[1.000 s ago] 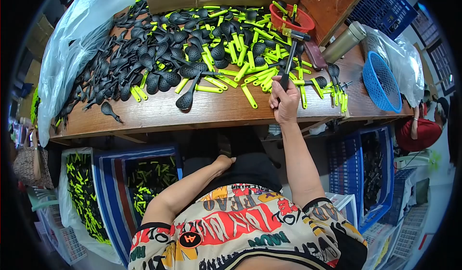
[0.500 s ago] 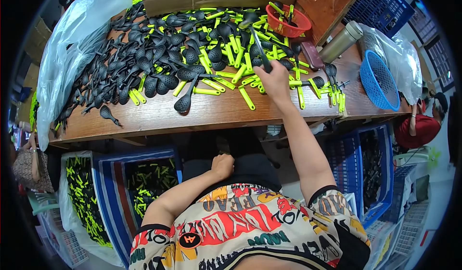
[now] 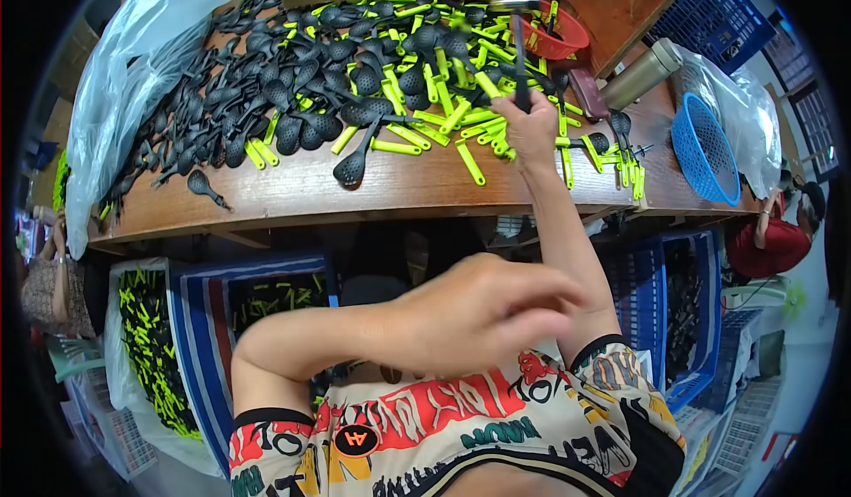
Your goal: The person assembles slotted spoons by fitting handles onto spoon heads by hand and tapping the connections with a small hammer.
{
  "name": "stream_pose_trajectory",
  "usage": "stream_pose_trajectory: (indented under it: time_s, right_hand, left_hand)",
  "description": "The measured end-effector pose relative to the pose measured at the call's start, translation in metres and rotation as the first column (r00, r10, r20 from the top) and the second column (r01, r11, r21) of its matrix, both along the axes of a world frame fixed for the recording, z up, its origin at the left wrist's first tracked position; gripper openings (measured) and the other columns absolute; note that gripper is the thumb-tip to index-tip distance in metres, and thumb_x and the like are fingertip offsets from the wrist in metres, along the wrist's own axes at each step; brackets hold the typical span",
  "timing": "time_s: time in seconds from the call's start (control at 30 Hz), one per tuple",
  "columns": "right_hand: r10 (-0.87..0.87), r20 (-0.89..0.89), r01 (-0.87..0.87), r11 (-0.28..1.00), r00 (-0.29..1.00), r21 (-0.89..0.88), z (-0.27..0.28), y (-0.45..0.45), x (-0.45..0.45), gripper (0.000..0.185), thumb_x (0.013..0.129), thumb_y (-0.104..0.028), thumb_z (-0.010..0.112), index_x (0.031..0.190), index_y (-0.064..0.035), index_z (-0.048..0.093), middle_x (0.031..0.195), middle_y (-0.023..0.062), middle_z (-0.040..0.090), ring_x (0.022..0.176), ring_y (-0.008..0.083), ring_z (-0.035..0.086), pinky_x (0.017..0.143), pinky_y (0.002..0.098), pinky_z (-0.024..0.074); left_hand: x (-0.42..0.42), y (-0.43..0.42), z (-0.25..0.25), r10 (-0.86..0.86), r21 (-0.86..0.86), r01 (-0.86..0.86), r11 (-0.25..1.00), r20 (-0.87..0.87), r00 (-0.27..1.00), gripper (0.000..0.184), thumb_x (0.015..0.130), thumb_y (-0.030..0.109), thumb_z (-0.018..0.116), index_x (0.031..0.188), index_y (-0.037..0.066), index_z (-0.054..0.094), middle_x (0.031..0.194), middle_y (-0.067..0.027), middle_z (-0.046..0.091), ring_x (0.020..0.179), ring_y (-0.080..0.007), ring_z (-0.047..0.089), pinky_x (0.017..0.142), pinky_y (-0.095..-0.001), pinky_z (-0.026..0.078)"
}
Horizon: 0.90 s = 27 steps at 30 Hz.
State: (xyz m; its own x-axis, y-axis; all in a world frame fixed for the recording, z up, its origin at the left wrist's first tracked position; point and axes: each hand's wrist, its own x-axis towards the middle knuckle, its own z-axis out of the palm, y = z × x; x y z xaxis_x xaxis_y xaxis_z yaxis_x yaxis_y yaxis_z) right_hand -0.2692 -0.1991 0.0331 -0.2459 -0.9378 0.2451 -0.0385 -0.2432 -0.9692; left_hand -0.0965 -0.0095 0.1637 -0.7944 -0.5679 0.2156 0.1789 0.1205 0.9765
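Note:
My right hand is closed round the black grip of a hammer with a metal shaft. The hammer stands upright over the right part of the pile, its head near the red basket. My left hand is raised in front of my chest, blurred, fingers bent and apart from the thumb, with nothing seen in it. Black slotted spoon heads lie heaped on the table, many with bright green handles among them. One black slotted spoon rests at the pile's front edge.
A red basket, a steel flask, a maroon case and a blue basket stand on the right of the table. Blue crates flank me below. Other people are at both sides.
My left hand has risen from my lap and swung right across my chest. My right hand has moved slightly right, bringing the hammer from a leftward tilt to nearly upright.

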Motion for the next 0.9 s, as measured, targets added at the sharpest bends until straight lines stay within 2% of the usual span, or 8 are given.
stream_pose_trajectory:
  time_s: [0.07, 0.1, 0.13, 0.23, 0.47, 0.73, 0.77, 0.9]
  right_hand:
    - [0.064, 0.163, -0.071, 0.997, 0.985, 0.035, 0.009, 0.013, -0.001, 0.018, 0.078, -0.002, 0.073, 0.083, -0.0059, 0.056, 0.065, 0.0037, 0.062, 0.039, 0.0027, 0.039, 0.035, 0.0198, 0.0271]
    - [0.075, 0.246, -0.084, 0.996, 0.966, 0.027, 0.016, 0.022, 0.003, 0.018, 0.077, 0.000, 0.073, 0.082, -0.0052, 0.056, 0.066, 0.0037, 0.061, 0.039, 0.0031, 0.039, 0.035, 0.0200, 0.0269]
    - [0.083, 0.326, -0.094, 0.995, 0.942, 0.017, 0.022, 0.029, 0.005, 0.018, 0.076, 0.002, 0.072, 0.082, -0.0045, 0.056, 0.066, 0.0036, 0.061, 0.039, 0.0034, 0.040, 0.035, 0.0202, 0.0266]
    - [0.096, 0.316, -0.105, 0.994, 0.944, 0.010, 0.028, 0.041, 0.008, 0.020, 0.078, 0.002, 0.072, 0.084, -0.0051, 0.055, 0.066, 0.0056, 0.062, 0.038, 0.0039, 0.041, 0.034, 0.0200, 0.0275]
    - [0.118, 0.069, -0.122, 0.990, 0.991, 0.064, -0.001, 0.046, 0.022, 0.017, 0.080, -0.001, 0.071, 0.086, -0.0051, 0.056, 0.067, 0.0046, 0.063, 0.039, 0.0036, 0.042, 0.034, 0.0190, 0.0290]
    - [0.254, 0.275, -0.289, 0.952, 0.927, 0.096, 0.007, 0.063, 0.028, 0.017, 0.074, -0.001, 0.075, 0.081, -0.0043, 0.059, 0.069, 0.0002, 0.061, 0.054, 0.0046, 0.049, 0.049, 0.0207, 0.0369]
    - [0.275, 0.370, -0.309, 0.951, 0.888, 0.033, -0.005, 0.055, 0.027, 0.019, 0.075, -0.001, 0.074, 0.084, -0.0049, 0.058, 0.068, 0.0021, 0.063, 0.046, 0.0035, 0.045, 0.041, 0.0193, 0.0316]
    - [0.410, 0.399, -0.470, 0.880, 0.820, 0.063, 0.032, 0.075, 0.013, 0.018, 0.081, -0.003, 0.072, 0.088, -0.0067, 0.056, 0.074, 0.0096, 0.068, 0.039, 0.0020, 0.037, 0.036, 0.0174, 0.0265]
  left_hand:
    - [-0.009, 0.010, 0.034, -0.120, 0.039, 0.134, 0.990, -0.255, 0.960, 0.030, 0.095, 0.009, 0.057, 0.124, -0.001, 0.056, 0.096, -0.0106, 0.070, 0.087, -0.0173, 0.068, 0.079, -0.0297, 0.052]
    - [-0.015, 0.023, 0.058, -0.048, 0.158, 0.090, 0.983, -0.253, 0.966, 0.017, 0.088, 0.008, 0.060, 0.099, -0.004, 0.060, 0.076, -0.0188, 0.063, 0.068, -0.0324, 0.062, 0.065, -0.0385, 0.050]
    - [-0.002, 0.009, 0.104, -0.267, 0.072, 0.258, 0.963, 0.172, 0.948, 0.023, 0.084, 0.003, 0.062, 0.106, -0.005, 0.060, 0.075, -0.0197, 0.062, 0.072, -0.0329, 0.064, 0.065, -0.0370, 0.052]
    - [-0.010, 0.036, 0.086, -0.046, 0.012, 0.051, 0.999, -0.281, 0.959, 0.028, 0.090, 0.013, 0.061, 0.114, -0.002, 0.058, 0.067, -0.0068, 0.061, 0.062, -0.0217, 0.063, 0.062, -0.0338, 0.051]
    - [0.003, 0.048, 0.082, 0.025, 0.006, -0.025, 1.000, -0.179, 0.983, 0.035, 0.087, 0.006, 0.064, 0.120, -0.005, 0.056, 0.085, -0.0116, 0.065, 0.076, -0.0226, 0.067, 0.072, -0.0329, 0.053]
    - [0.017, 0.039, 0.061, 0.166, 0.200, -0.135, 0.971, -0.145, 0.975, 0.059, 0.083, 0.004, 0.071, 0.134, -0.006, 0.044, 0.106, -0.0227, 0.065, 0.095, -0.0255, 0.067, 0.085, -0.0323, 0.053]
    - [0.017, 0.031, 0.053, 0.290, 0.435, -0.218, 0.874, -0.107, 0.951, 0.059, 0.086, 0.010, 0.069, 0.135, -0.007, 0.040, 0.102, -0.0195, 0.066, 0.091, -0.0210, 0.066, 0.083, -0.0297, 0.052]
    - [0.035, -0.059, -0.038, 0.724, 0.453, -0.666, 0.593, 0.062, 0.687, 0.038, 0.091, 0.020, 0.065, 0.117, -0.002, 0.049, 0.096, -0.0119, 0.062, 0.074, -0.0189, 0.066, 0.064, -0.0296, 0.056]
